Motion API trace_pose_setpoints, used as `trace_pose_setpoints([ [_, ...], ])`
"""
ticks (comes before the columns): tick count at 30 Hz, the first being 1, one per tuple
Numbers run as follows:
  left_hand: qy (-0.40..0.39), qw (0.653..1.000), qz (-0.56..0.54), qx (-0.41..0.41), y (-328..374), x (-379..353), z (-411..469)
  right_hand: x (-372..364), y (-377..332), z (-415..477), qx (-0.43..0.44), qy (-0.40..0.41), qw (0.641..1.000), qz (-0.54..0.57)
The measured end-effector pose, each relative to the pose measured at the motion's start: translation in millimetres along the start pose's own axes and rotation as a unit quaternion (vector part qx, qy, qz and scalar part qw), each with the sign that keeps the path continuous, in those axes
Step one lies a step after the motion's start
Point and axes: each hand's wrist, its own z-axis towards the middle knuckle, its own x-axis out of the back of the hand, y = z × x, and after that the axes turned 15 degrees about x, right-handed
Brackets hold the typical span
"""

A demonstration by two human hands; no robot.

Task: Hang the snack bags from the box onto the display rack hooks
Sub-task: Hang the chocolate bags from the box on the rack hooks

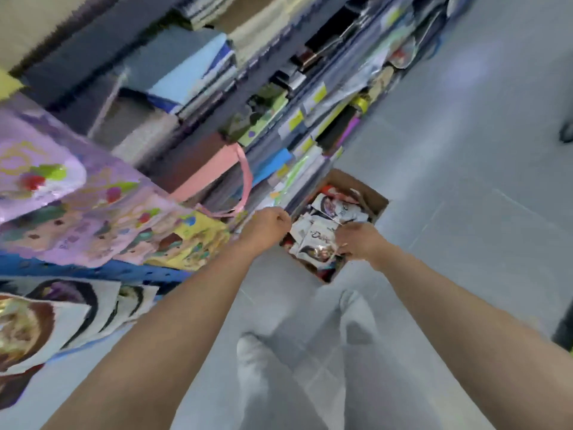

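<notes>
your right hand [359,243] curled on edge of white snack bag [313,248], top of pile in box [376,198] on floor. bag lies left of grip, toward your left hand [266,225]. left fingers curled; whether holding anything, cannot tell. rack [62,270] up-left, left arm nearer.

Blur smears the shelves [192,82]; left hand [266,226] and right hand [361,242] hide their grip.
</notes>
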Motion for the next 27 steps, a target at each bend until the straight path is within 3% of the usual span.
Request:
trace_pose_setpoints([
  [4, 0.012, 0.998, 0.036, 0.059, 45.7, -45.9, 60.7, 73.1, 39.0, 45.8, -0.027, 0.057, 0.998, 0.021],
  [8, -0.032, 0.993, 0.069, 0.092, 54.9, -90.2, 115.2, 102.8, 86.0, 99.1, -0.067, 0.07, 0.995, 0.035],
  [15, -0.078, 0.986, 0.05, 0.137, 5.4, -171.5, 211.6, 87.4, 181.3, 177.9, -0.164, 0.043, 0.983, 0.062],
  [22, -0.087, 0.975, 0.099, 0.177, -38.2, -235.6, 301.6, 64.7, 245.0, 262.0, -0.246, 0.04, 0.958, 0.143],
  [27, -0.099, 0.977, 0.076, 0.173, -48.7, -286.7, 362.5, 44.6, 276.7, 334.7, -0.237, 0.076, 0.938, 0.242],
])
